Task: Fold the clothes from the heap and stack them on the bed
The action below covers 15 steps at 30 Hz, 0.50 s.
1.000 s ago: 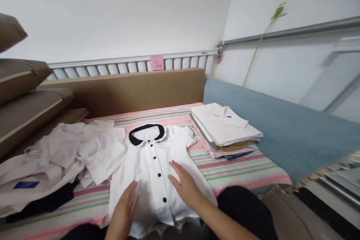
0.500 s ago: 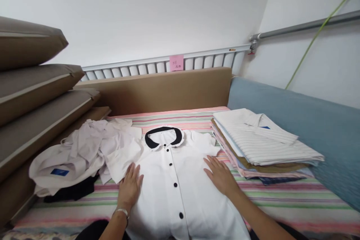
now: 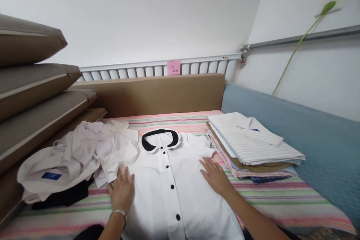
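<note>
A white short-sleeved blouse (image 3: 171,195) with a black collar and black buttons lies face up on the striped bed sheet (image 3: 253,198). My left hand (image 3: 122,191) rests flat and open on the blouse's left edge, fingers stretched toward the crumpled clothes. My right hand (image 3: 215,176) lies flat and open on the blouse's right side, just below its sleeve. Neither hand holds anything.
A heap of crumpled white clothes (image 3: 73,157) lies to the left, over something dark. A stack of folded shirts (image 3: 250,144) sits to the right. Brown cushions (image 3: 33,97) are piled at far left, a brown headboard (image 3: 157,93) behind, a blue blanket (image 3: 303,138) at right.
Both hands slid from the middle of the blouse outward to its left and right sides. The view shifted slightly; the left hand has moved a little lower and further left.
</note>
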### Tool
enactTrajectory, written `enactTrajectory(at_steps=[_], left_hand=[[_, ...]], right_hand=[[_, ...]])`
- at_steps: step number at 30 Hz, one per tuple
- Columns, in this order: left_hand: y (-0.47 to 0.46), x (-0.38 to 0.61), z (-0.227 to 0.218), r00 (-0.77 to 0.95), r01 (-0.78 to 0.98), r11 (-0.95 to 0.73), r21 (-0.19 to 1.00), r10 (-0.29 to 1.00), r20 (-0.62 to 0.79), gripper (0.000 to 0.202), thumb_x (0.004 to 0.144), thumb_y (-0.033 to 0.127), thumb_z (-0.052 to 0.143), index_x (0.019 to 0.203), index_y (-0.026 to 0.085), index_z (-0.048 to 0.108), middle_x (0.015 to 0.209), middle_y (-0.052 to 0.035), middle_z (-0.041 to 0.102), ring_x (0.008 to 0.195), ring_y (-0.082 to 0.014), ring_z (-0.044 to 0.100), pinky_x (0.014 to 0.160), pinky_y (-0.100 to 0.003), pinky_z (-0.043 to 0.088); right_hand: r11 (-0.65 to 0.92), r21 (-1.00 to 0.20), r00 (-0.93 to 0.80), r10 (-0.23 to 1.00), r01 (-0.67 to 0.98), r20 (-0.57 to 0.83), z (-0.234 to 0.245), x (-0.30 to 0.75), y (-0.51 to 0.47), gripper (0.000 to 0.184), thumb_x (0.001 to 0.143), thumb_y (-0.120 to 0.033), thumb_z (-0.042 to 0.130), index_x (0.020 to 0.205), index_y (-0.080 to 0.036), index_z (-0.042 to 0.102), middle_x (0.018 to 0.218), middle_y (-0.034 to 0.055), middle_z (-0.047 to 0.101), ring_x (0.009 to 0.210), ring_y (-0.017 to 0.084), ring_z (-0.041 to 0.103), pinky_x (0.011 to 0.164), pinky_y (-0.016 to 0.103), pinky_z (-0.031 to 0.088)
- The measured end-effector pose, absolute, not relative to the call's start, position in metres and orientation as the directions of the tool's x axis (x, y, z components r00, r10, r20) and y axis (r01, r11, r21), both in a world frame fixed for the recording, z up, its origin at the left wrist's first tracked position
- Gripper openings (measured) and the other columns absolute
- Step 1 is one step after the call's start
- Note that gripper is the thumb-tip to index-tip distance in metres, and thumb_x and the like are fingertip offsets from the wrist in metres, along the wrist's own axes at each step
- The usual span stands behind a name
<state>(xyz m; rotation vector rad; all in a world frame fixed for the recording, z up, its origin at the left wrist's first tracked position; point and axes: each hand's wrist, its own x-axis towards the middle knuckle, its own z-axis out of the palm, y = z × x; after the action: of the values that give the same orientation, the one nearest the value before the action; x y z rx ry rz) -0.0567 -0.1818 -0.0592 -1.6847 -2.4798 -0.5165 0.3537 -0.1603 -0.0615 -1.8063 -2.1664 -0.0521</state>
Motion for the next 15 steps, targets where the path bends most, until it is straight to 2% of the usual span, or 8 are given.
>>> enactTrajectory(at_steps=[2,4,6,9,11,15], left_hand=[[-0.186,-0.059,-0.063,-0.351,0.933,0.297,0.205,0.879,0.323,0.052,0.091,0.041,0.025,0.137,0.019,0.037,0.146,-0.0153,0.033,0.129,-0.0313,0.038,0.102,-0.062,0.023],[-0.192,-0.063,-0.066,-0.245,0.966,0.191,0.172,0.889,0.387,0.045,0.090,0.033,0.029,0.127,0.018,0.049,0.142,-0.0135,0.041,0.129,-0.0298,0.038,0.102,-0.058,0.028],[-0.197,-0.065,-0.066,-0.047,0.991,-0.012,0.132,0.900,0.434,0.036,0.089,0.028,0.035,0.113,0.020,0.060,0.132,-0.0097,0.053,0.125,-0.0269,0.043,0.101,-0.050,0.034],[-0.188,-0.060,-0.051,0.191,0.952,-0.280,0.127,0.863,0.468,0.030,0.088,0.025,0.039,0.103,0.022,0.065,0.117,-0.0069,0.064,0.113,-0.0230,0.054,0.097,-0.043,0.041],[-0.165,-0.051,-0.032,0.209,0.940,-0.309,0.146,0.859,0.468,0.031,0.090,0.023,0.036,0.103,0.020,0.064,0.115,-0.0084,0.064,0.109,-0.0221,0.056,0.095,-0.042,0.043],[-0.089,-0.038,0.008,0.090,0.982,-0.138,0.133,0.946,0.311,0.036,0.087,0.015,0.035,0.116,0.014,0.056,0.125,-0.0122,0.057,0.118,-0.0223,0.049,0.100,-0.039,0.038]], right_hand=[[0.201,-0.185,-0.152,0.956,0.962,0.251,-0.057,0.353,-0.162,0.044,0.087,-0.035,0.041,0.128,-0.022,0.051,0.139,0.0076,0.045,0.130,0.026,0.038,0.105,0.048,0.029],[0.221,-0.196,-0.162,0.948,0.956,0.275,-0.050,0.351,-0.164,0.040,0.086,-0.030,0.041,0.121,-0.021,0.058,0.133,0.0094,0.051,0.125,0.026,0.044,0.105,0.049,0.030],[0.259,-0.220,-0.174,0.923,0.940,0.342,-0.041,0.345,-0.162,0.036,0.085,-0.026,0.041,0.112,-0.022,0.064,0.124,0.0091,0.059,0.118,0.025,0.050,0.104,0.049,0.029],[0.328,-0.283,-0.180,0.878,0.901,0.443,-0.026,0.332,-0.142,0.033,0.086,-0.025,0.039,0.105,-0.025,0.066,0.116,0.0074,0.064,0.112,0.023,0.054,0.105,0.049,0.029],[0.348,-0.307,-0.180,0.867,0.886,0.464,-0.017,0.321,-0.115,0.034,0.086,-0.025,0.038,0.106,-0.024,0.065,0.116,0.0075,0.064,0.114,0.023,0.053,0.105,0.048,0.029],[0.298,-0.272,-0.169,0.895,0.915,0.412,-0.005,0.303,-0.045,0.037,0.086,-0.020,0.036,0.112,-0.020,0.063,0.120,0.0096,0.062,0.118,0.024,0.050,0.105,0.047,0.028]])
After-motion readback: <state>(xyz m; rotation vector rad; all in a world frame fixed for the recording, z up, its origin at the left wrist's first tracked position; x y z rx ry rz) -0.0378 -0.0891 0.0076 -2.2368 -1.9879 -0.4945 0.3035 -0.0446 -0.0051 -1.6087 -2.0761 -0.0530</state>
